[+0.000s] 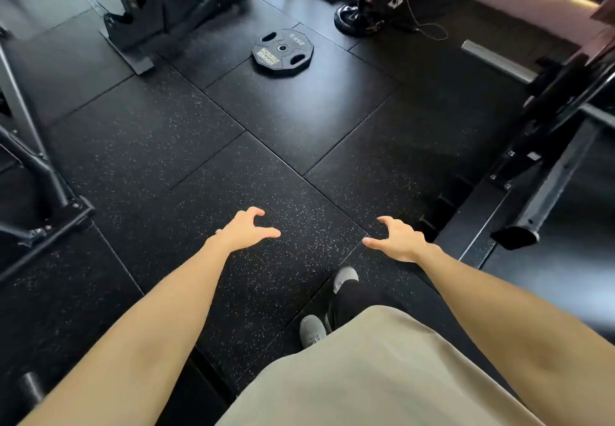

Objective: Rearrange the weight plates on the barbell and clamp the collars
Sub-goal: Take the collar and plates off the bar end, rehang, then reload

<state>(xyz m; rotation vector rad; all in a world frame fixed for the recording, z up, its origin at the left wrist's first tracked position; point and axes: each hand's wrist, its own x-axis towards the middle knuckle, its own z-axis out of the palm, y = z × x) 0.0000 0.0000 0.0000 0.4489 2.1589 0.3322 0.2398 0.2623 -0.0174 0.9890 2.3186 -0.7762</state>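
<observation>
Hands: left hand [244,230] and right hand [397,238] empty, fingers loosely spread | plate: weight plate [282,51] flat on floor [213,173], well ahead | step: fetching plate | next: reach it, grip both sides, carry to barbell [499,61] at right edge

A single wide-angle view looks forward and steeply down from the person's head at the floor [233,159], with straight lines bowing toward the frame edges. The left hand [248,227] and right hand [397,239] sit nearest, lower centre; a weight plate [283,51] lies far off, upper centre.
</observation>
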